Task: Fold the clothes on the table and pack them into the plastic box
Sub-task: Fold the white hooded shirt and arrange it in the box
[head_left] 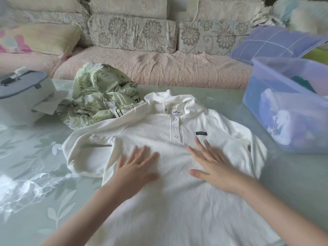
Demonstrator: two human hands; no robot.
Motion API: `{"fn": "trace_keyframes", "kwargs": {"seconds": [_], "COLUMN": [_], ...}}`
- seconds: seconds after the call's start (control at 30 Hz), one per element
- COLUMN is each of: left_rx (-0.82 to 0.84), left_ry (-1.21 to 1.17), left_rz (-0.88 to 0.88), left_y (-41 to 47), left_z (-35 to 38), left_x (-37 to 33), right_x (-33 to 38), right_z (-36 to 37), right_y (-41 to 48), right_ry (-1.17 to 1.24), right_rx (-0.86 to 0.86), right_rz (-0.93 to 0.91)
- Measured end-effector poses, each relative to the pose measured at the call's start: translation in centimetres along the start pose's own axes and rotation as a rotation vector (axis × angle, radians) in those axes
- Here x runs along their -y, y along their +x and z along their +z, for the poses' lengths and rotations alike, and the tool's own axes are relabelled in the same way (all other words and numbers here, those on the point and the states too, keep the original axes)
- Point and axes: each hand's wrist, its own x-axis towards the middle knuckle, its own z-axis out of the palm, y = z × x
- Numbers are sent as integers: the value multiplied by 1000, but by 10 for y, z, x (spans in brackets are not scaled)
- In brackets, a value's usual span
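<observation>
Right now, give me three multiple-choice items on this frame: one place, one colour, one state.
1. Where does the plastic box stand from the white shirt? A to its left; B to its right; C on top of it.
2. The crumpled garment is: A red; B green; C black.
3. The left hand and right hand are: A flat on the shirt; B gripping a sleeve; C inside the box.
Answers: B, the box sits at the shirt's right; B, it has a pale green leaf print; A, both hands lie with fingers spread on the shirt front.
</observation>
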Motion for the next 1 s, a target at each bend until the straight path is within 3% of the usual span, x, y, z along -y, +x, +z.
{"fn": "trace_keyframes", "kwargs": {"seconds": [0.13, 0.23, 0.4, 0.57, 0.7, 0.87, 1.0], "left_rx": [-282, -321, -327, -485, -483, -381, -542], "left_ry": [-160, -90, -115, -187, -188, -192, -106], "left_rz": [61, 148, 93, -129, -383, -332, -498], "left_y": [-24, -33, -28, -24, -25, -28, -37], "left_z": [-4, -3, -8, -16, -27, -29, -34], "left_x": [10, -7, -17, 15, 46, 60, 75], "right_x": [5, 13, 16, 17, 16, 27, 49], "right_z": [5, 16, 15, 15, 13, 12, 13], "right_y": [-29, -44, -41, -38, -33, -27, -21], "right_ry": [51, 142, 424, 339, 393, 364, 353], "right_rx": [-4, -112, -247, -323, -338, -342, -291], "right_rz": [-66, -87, 13, 12, 0, -7, -53]}}
